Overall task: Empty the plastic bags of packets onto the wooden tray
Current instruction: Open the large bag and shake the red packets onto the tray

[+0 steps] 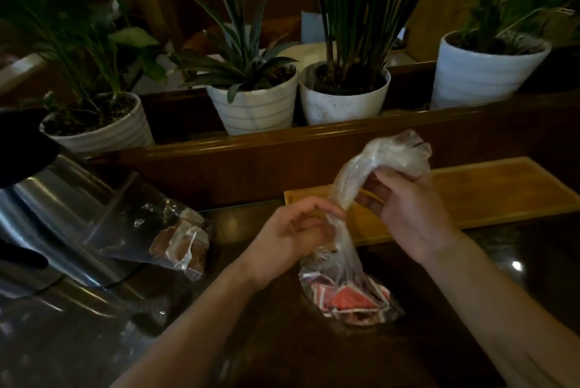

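Observation:
A clear plastic bag [348, 290] holding several red and white packets rests on the dark table, its twisted neck rising upward. My left hand [292, 234] pinches the neck low down. My right hand [408, 208] grips the bunched top of the same bag higher up, over the near left end of the wooden tray [489, 190]. The tray lies bare behind the hands, running off to the right. A second clear bag [175, 240] with several brown packets lies on the table at the left, untouched.
A shiny metal vessel [53, 215] with a black lid fills the left side. Behind the tray runs a dark wooden ledge [251, 143] carrying several white plant pots [255, 105]. The dark glossy table [282, 340] stretches toward me.

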Tool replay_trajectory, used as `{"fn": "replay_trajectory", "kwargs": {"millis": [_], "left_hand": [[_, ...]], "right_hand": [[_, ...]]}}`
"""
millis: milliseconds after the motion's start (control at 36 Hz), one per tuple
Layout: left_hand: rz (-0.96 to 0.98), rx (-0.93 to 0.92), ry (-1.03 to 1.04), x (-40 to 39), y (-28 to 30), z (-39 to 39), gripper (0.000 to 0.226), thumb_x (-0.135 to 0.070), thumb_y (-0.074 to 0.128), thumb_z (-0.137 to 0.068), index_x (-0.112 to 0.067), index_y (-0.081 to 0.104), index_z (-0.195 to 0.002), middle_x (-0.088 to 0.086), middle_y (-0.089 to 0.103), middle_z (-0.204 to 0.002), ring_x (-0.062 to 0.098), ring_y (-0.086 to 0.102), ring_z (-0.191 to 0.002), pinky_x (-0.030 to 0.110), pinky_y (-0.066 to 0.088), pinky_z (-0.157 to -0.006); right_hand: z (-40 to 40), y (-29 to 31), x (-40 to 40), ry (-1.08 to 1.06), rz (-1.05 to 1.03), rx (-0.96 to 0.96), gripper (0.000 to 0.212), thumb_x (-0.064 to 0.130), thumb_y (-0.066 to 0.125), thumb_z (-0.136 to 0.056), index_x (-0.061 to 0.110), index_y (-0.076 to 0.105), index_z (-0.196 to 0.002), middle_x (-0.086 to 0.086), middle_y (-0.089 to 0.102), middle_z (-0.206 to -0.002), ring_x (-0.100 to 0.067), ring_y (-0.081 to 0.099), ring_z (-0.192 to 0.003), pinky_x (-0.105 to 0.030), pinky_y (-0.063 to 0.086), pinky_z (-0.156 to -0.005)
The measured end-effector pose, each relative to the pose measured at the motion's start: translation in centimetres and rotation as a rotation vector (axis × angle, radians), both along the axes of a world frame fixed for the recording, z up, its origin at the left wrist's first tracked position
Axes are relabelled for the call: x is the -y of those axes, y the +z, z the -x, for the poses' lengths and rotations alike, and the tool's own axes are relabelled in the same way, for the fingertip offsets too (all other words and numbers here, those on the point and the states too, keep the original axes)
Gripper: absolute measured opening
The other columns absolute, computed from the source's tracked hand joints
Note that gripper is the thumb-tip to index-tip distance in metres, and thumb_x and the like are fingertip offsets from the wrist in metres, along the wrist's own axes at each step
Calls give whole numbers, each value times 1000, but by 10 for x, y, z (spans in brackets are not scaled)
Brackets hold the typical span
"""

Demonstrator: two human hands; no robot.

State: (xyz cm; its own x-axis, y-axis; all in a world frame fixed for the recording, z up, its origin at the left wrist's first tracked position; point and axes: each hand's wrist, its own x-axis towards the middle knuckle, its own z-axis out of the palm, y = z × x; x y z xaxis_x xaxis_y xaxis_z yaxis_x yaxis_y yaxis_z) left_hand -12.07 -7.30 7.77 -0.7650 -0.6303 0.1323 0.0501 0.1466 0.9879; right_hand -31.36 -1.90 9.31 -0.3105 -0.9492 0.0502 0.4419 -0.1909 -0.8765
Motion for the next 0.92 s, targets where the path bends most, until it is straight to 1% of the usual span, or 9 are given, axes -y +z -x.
{"fn": "replay_trajectory", "kwargs": {"millis": [83, 139, 222, 306, 389, 472, 694, 833, 917], "left_hand": [[69, -41, 86, -1, 7, 7, 28, -3, 65, -89, -24, 66, -107, -8, 69, -107, 21, 68, -99, 41, 57, -86], [98, -77, 150, -1, 8, 12, 42, 0, 67, -87, -26, 58, -118, -3, 66, -116, 20, 68, -100, 44, 59, -86], [63, -132, 198, 3, 8, 17, 71, -1, 74, -81, -33, 44, -136, 3, 67, -114, 23, 69, -101, 42, 59, -85], [-69, -176, 213, 7, 7, 18, 93, 3, 77, -77, -34, 29, -148, 8, 70, -114, 24, 70, -105, 41, 58, -87], [-148, -174, 254, 11, 6, 20, 93, 3, 79, -75, -28, 30, -149, 10, 74, -108, 26, 71, -102, 42, 60, -84], [-160, -117, 270, 12, 7, 25, 89, -1, 82, -73, -30, 36, -145, 6, 75, -102, 23, 73, -95, 34, 61, -76], [-212, -89, 266, 21, 9, 20, 96, -12, 83, -69, -27, 32, -148, -4, 76, -109, 17, 72, -102, 32, 61, -79], [-263, -66, 175, 31, 9, 9, 76, -6, 80, -76, -29, 44, -140, 5, 73, -117, 26, 70, -107, 44, 60, -84], [-269, -50, 156, 39, 10, 1, 71, -8, 82, -74, -22, 52, -137, 8, 71, -121, 28, 69, -110, 45, 58, -87]], "right_hand": [[0, 12, 6, 57, 38, 93, 21, 10, 56, -90, 12, 67, -108, -10, 71, -104, -23, 68, -98, -35, 57, -75], [1, 16, 8, 105, 40, 80, 25, 15, 57, -91, 10, 65, -115, -12, 70, -111, -25, 67, -104, -35, 57, -81], [-2, 15, 2, 181, -15, -137, 33, 35, 56, -94, 19, 65, -121, -9, 69, -120, -24, 65, -110, -40, 54, -88], [-4, 8, -10, 257, -153, -490, 43, 54, 67, -80, 40, 63, -120, 9, 69, -119, -10, 65, -110, -39, 49, -92], [-7, 1, -18, 336, -216, -723, 38, 41, 75, -77, 44, 65, -113, 20, 70, -112, 2, 65, -102, -23, 50, -83], [-7, -3, -17, 245, -213, -829, 28, 24, 73, -82, 38, 67, -106, 19, 72, -103, 2, 67, -95, -22, 51, -78], [1, -8, -15, 151, -177, -659, 26, 14, 64, -89, 37, 73, -95, 13, 75, -97, -1, 70, -90, -8, 50, -68], [8, -14, -17, 94, -227, -591, 24, 11, 60, -91, 31, 73, -96, 5, 77, -94, -11, 73, -86, -21, 55, -64], [15, -16, -18, 7, -242, -592, 29, 10, 59, -91, 36, 72, -95, 10, 76, -98, -5, 70, -89, -27, 50, -73]]}}
